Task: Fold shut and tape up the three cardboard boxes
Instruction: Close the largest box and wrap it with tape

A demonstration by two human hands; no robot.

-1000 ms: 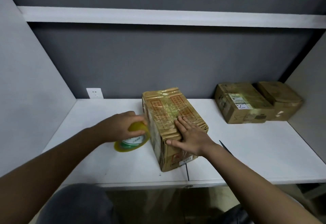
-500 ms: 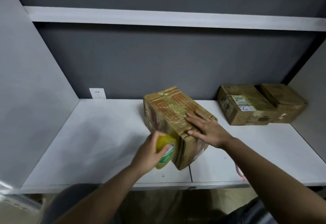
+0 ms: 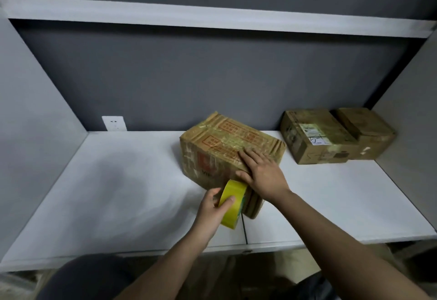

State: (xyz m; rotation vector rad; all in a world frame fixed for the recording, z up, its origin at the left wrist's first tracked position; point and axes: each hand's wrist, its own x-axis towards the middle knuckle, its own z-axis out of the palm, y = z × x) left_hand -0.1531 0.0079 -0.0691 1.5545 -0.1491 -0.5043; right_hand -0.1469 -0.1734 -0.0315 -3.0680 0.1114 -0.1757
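Left hand (image 3: 211, 210) grips yellow tape roll (image 3: 233, 204), fingers curled round it, roll pressed against near end of red-printed box (image 3: 227, 148). Right hand (image 3: 262, 173) lies flat on that box's top near its near edge, fingers straight, thumb over side. Box sits mid white shelf (image 3: 118, 181), turned at angle, glossy tape across top. 2 other boxes at right rear: labelled box (image 3: 314, 136), touching plain box (image 3: 365, 129). Wall socket (image 3: 114, 123) at rear left.

Glossy-taped cardboard box (image 3: 227, 143), seemingly matt shelf (image 3: 118, 181)
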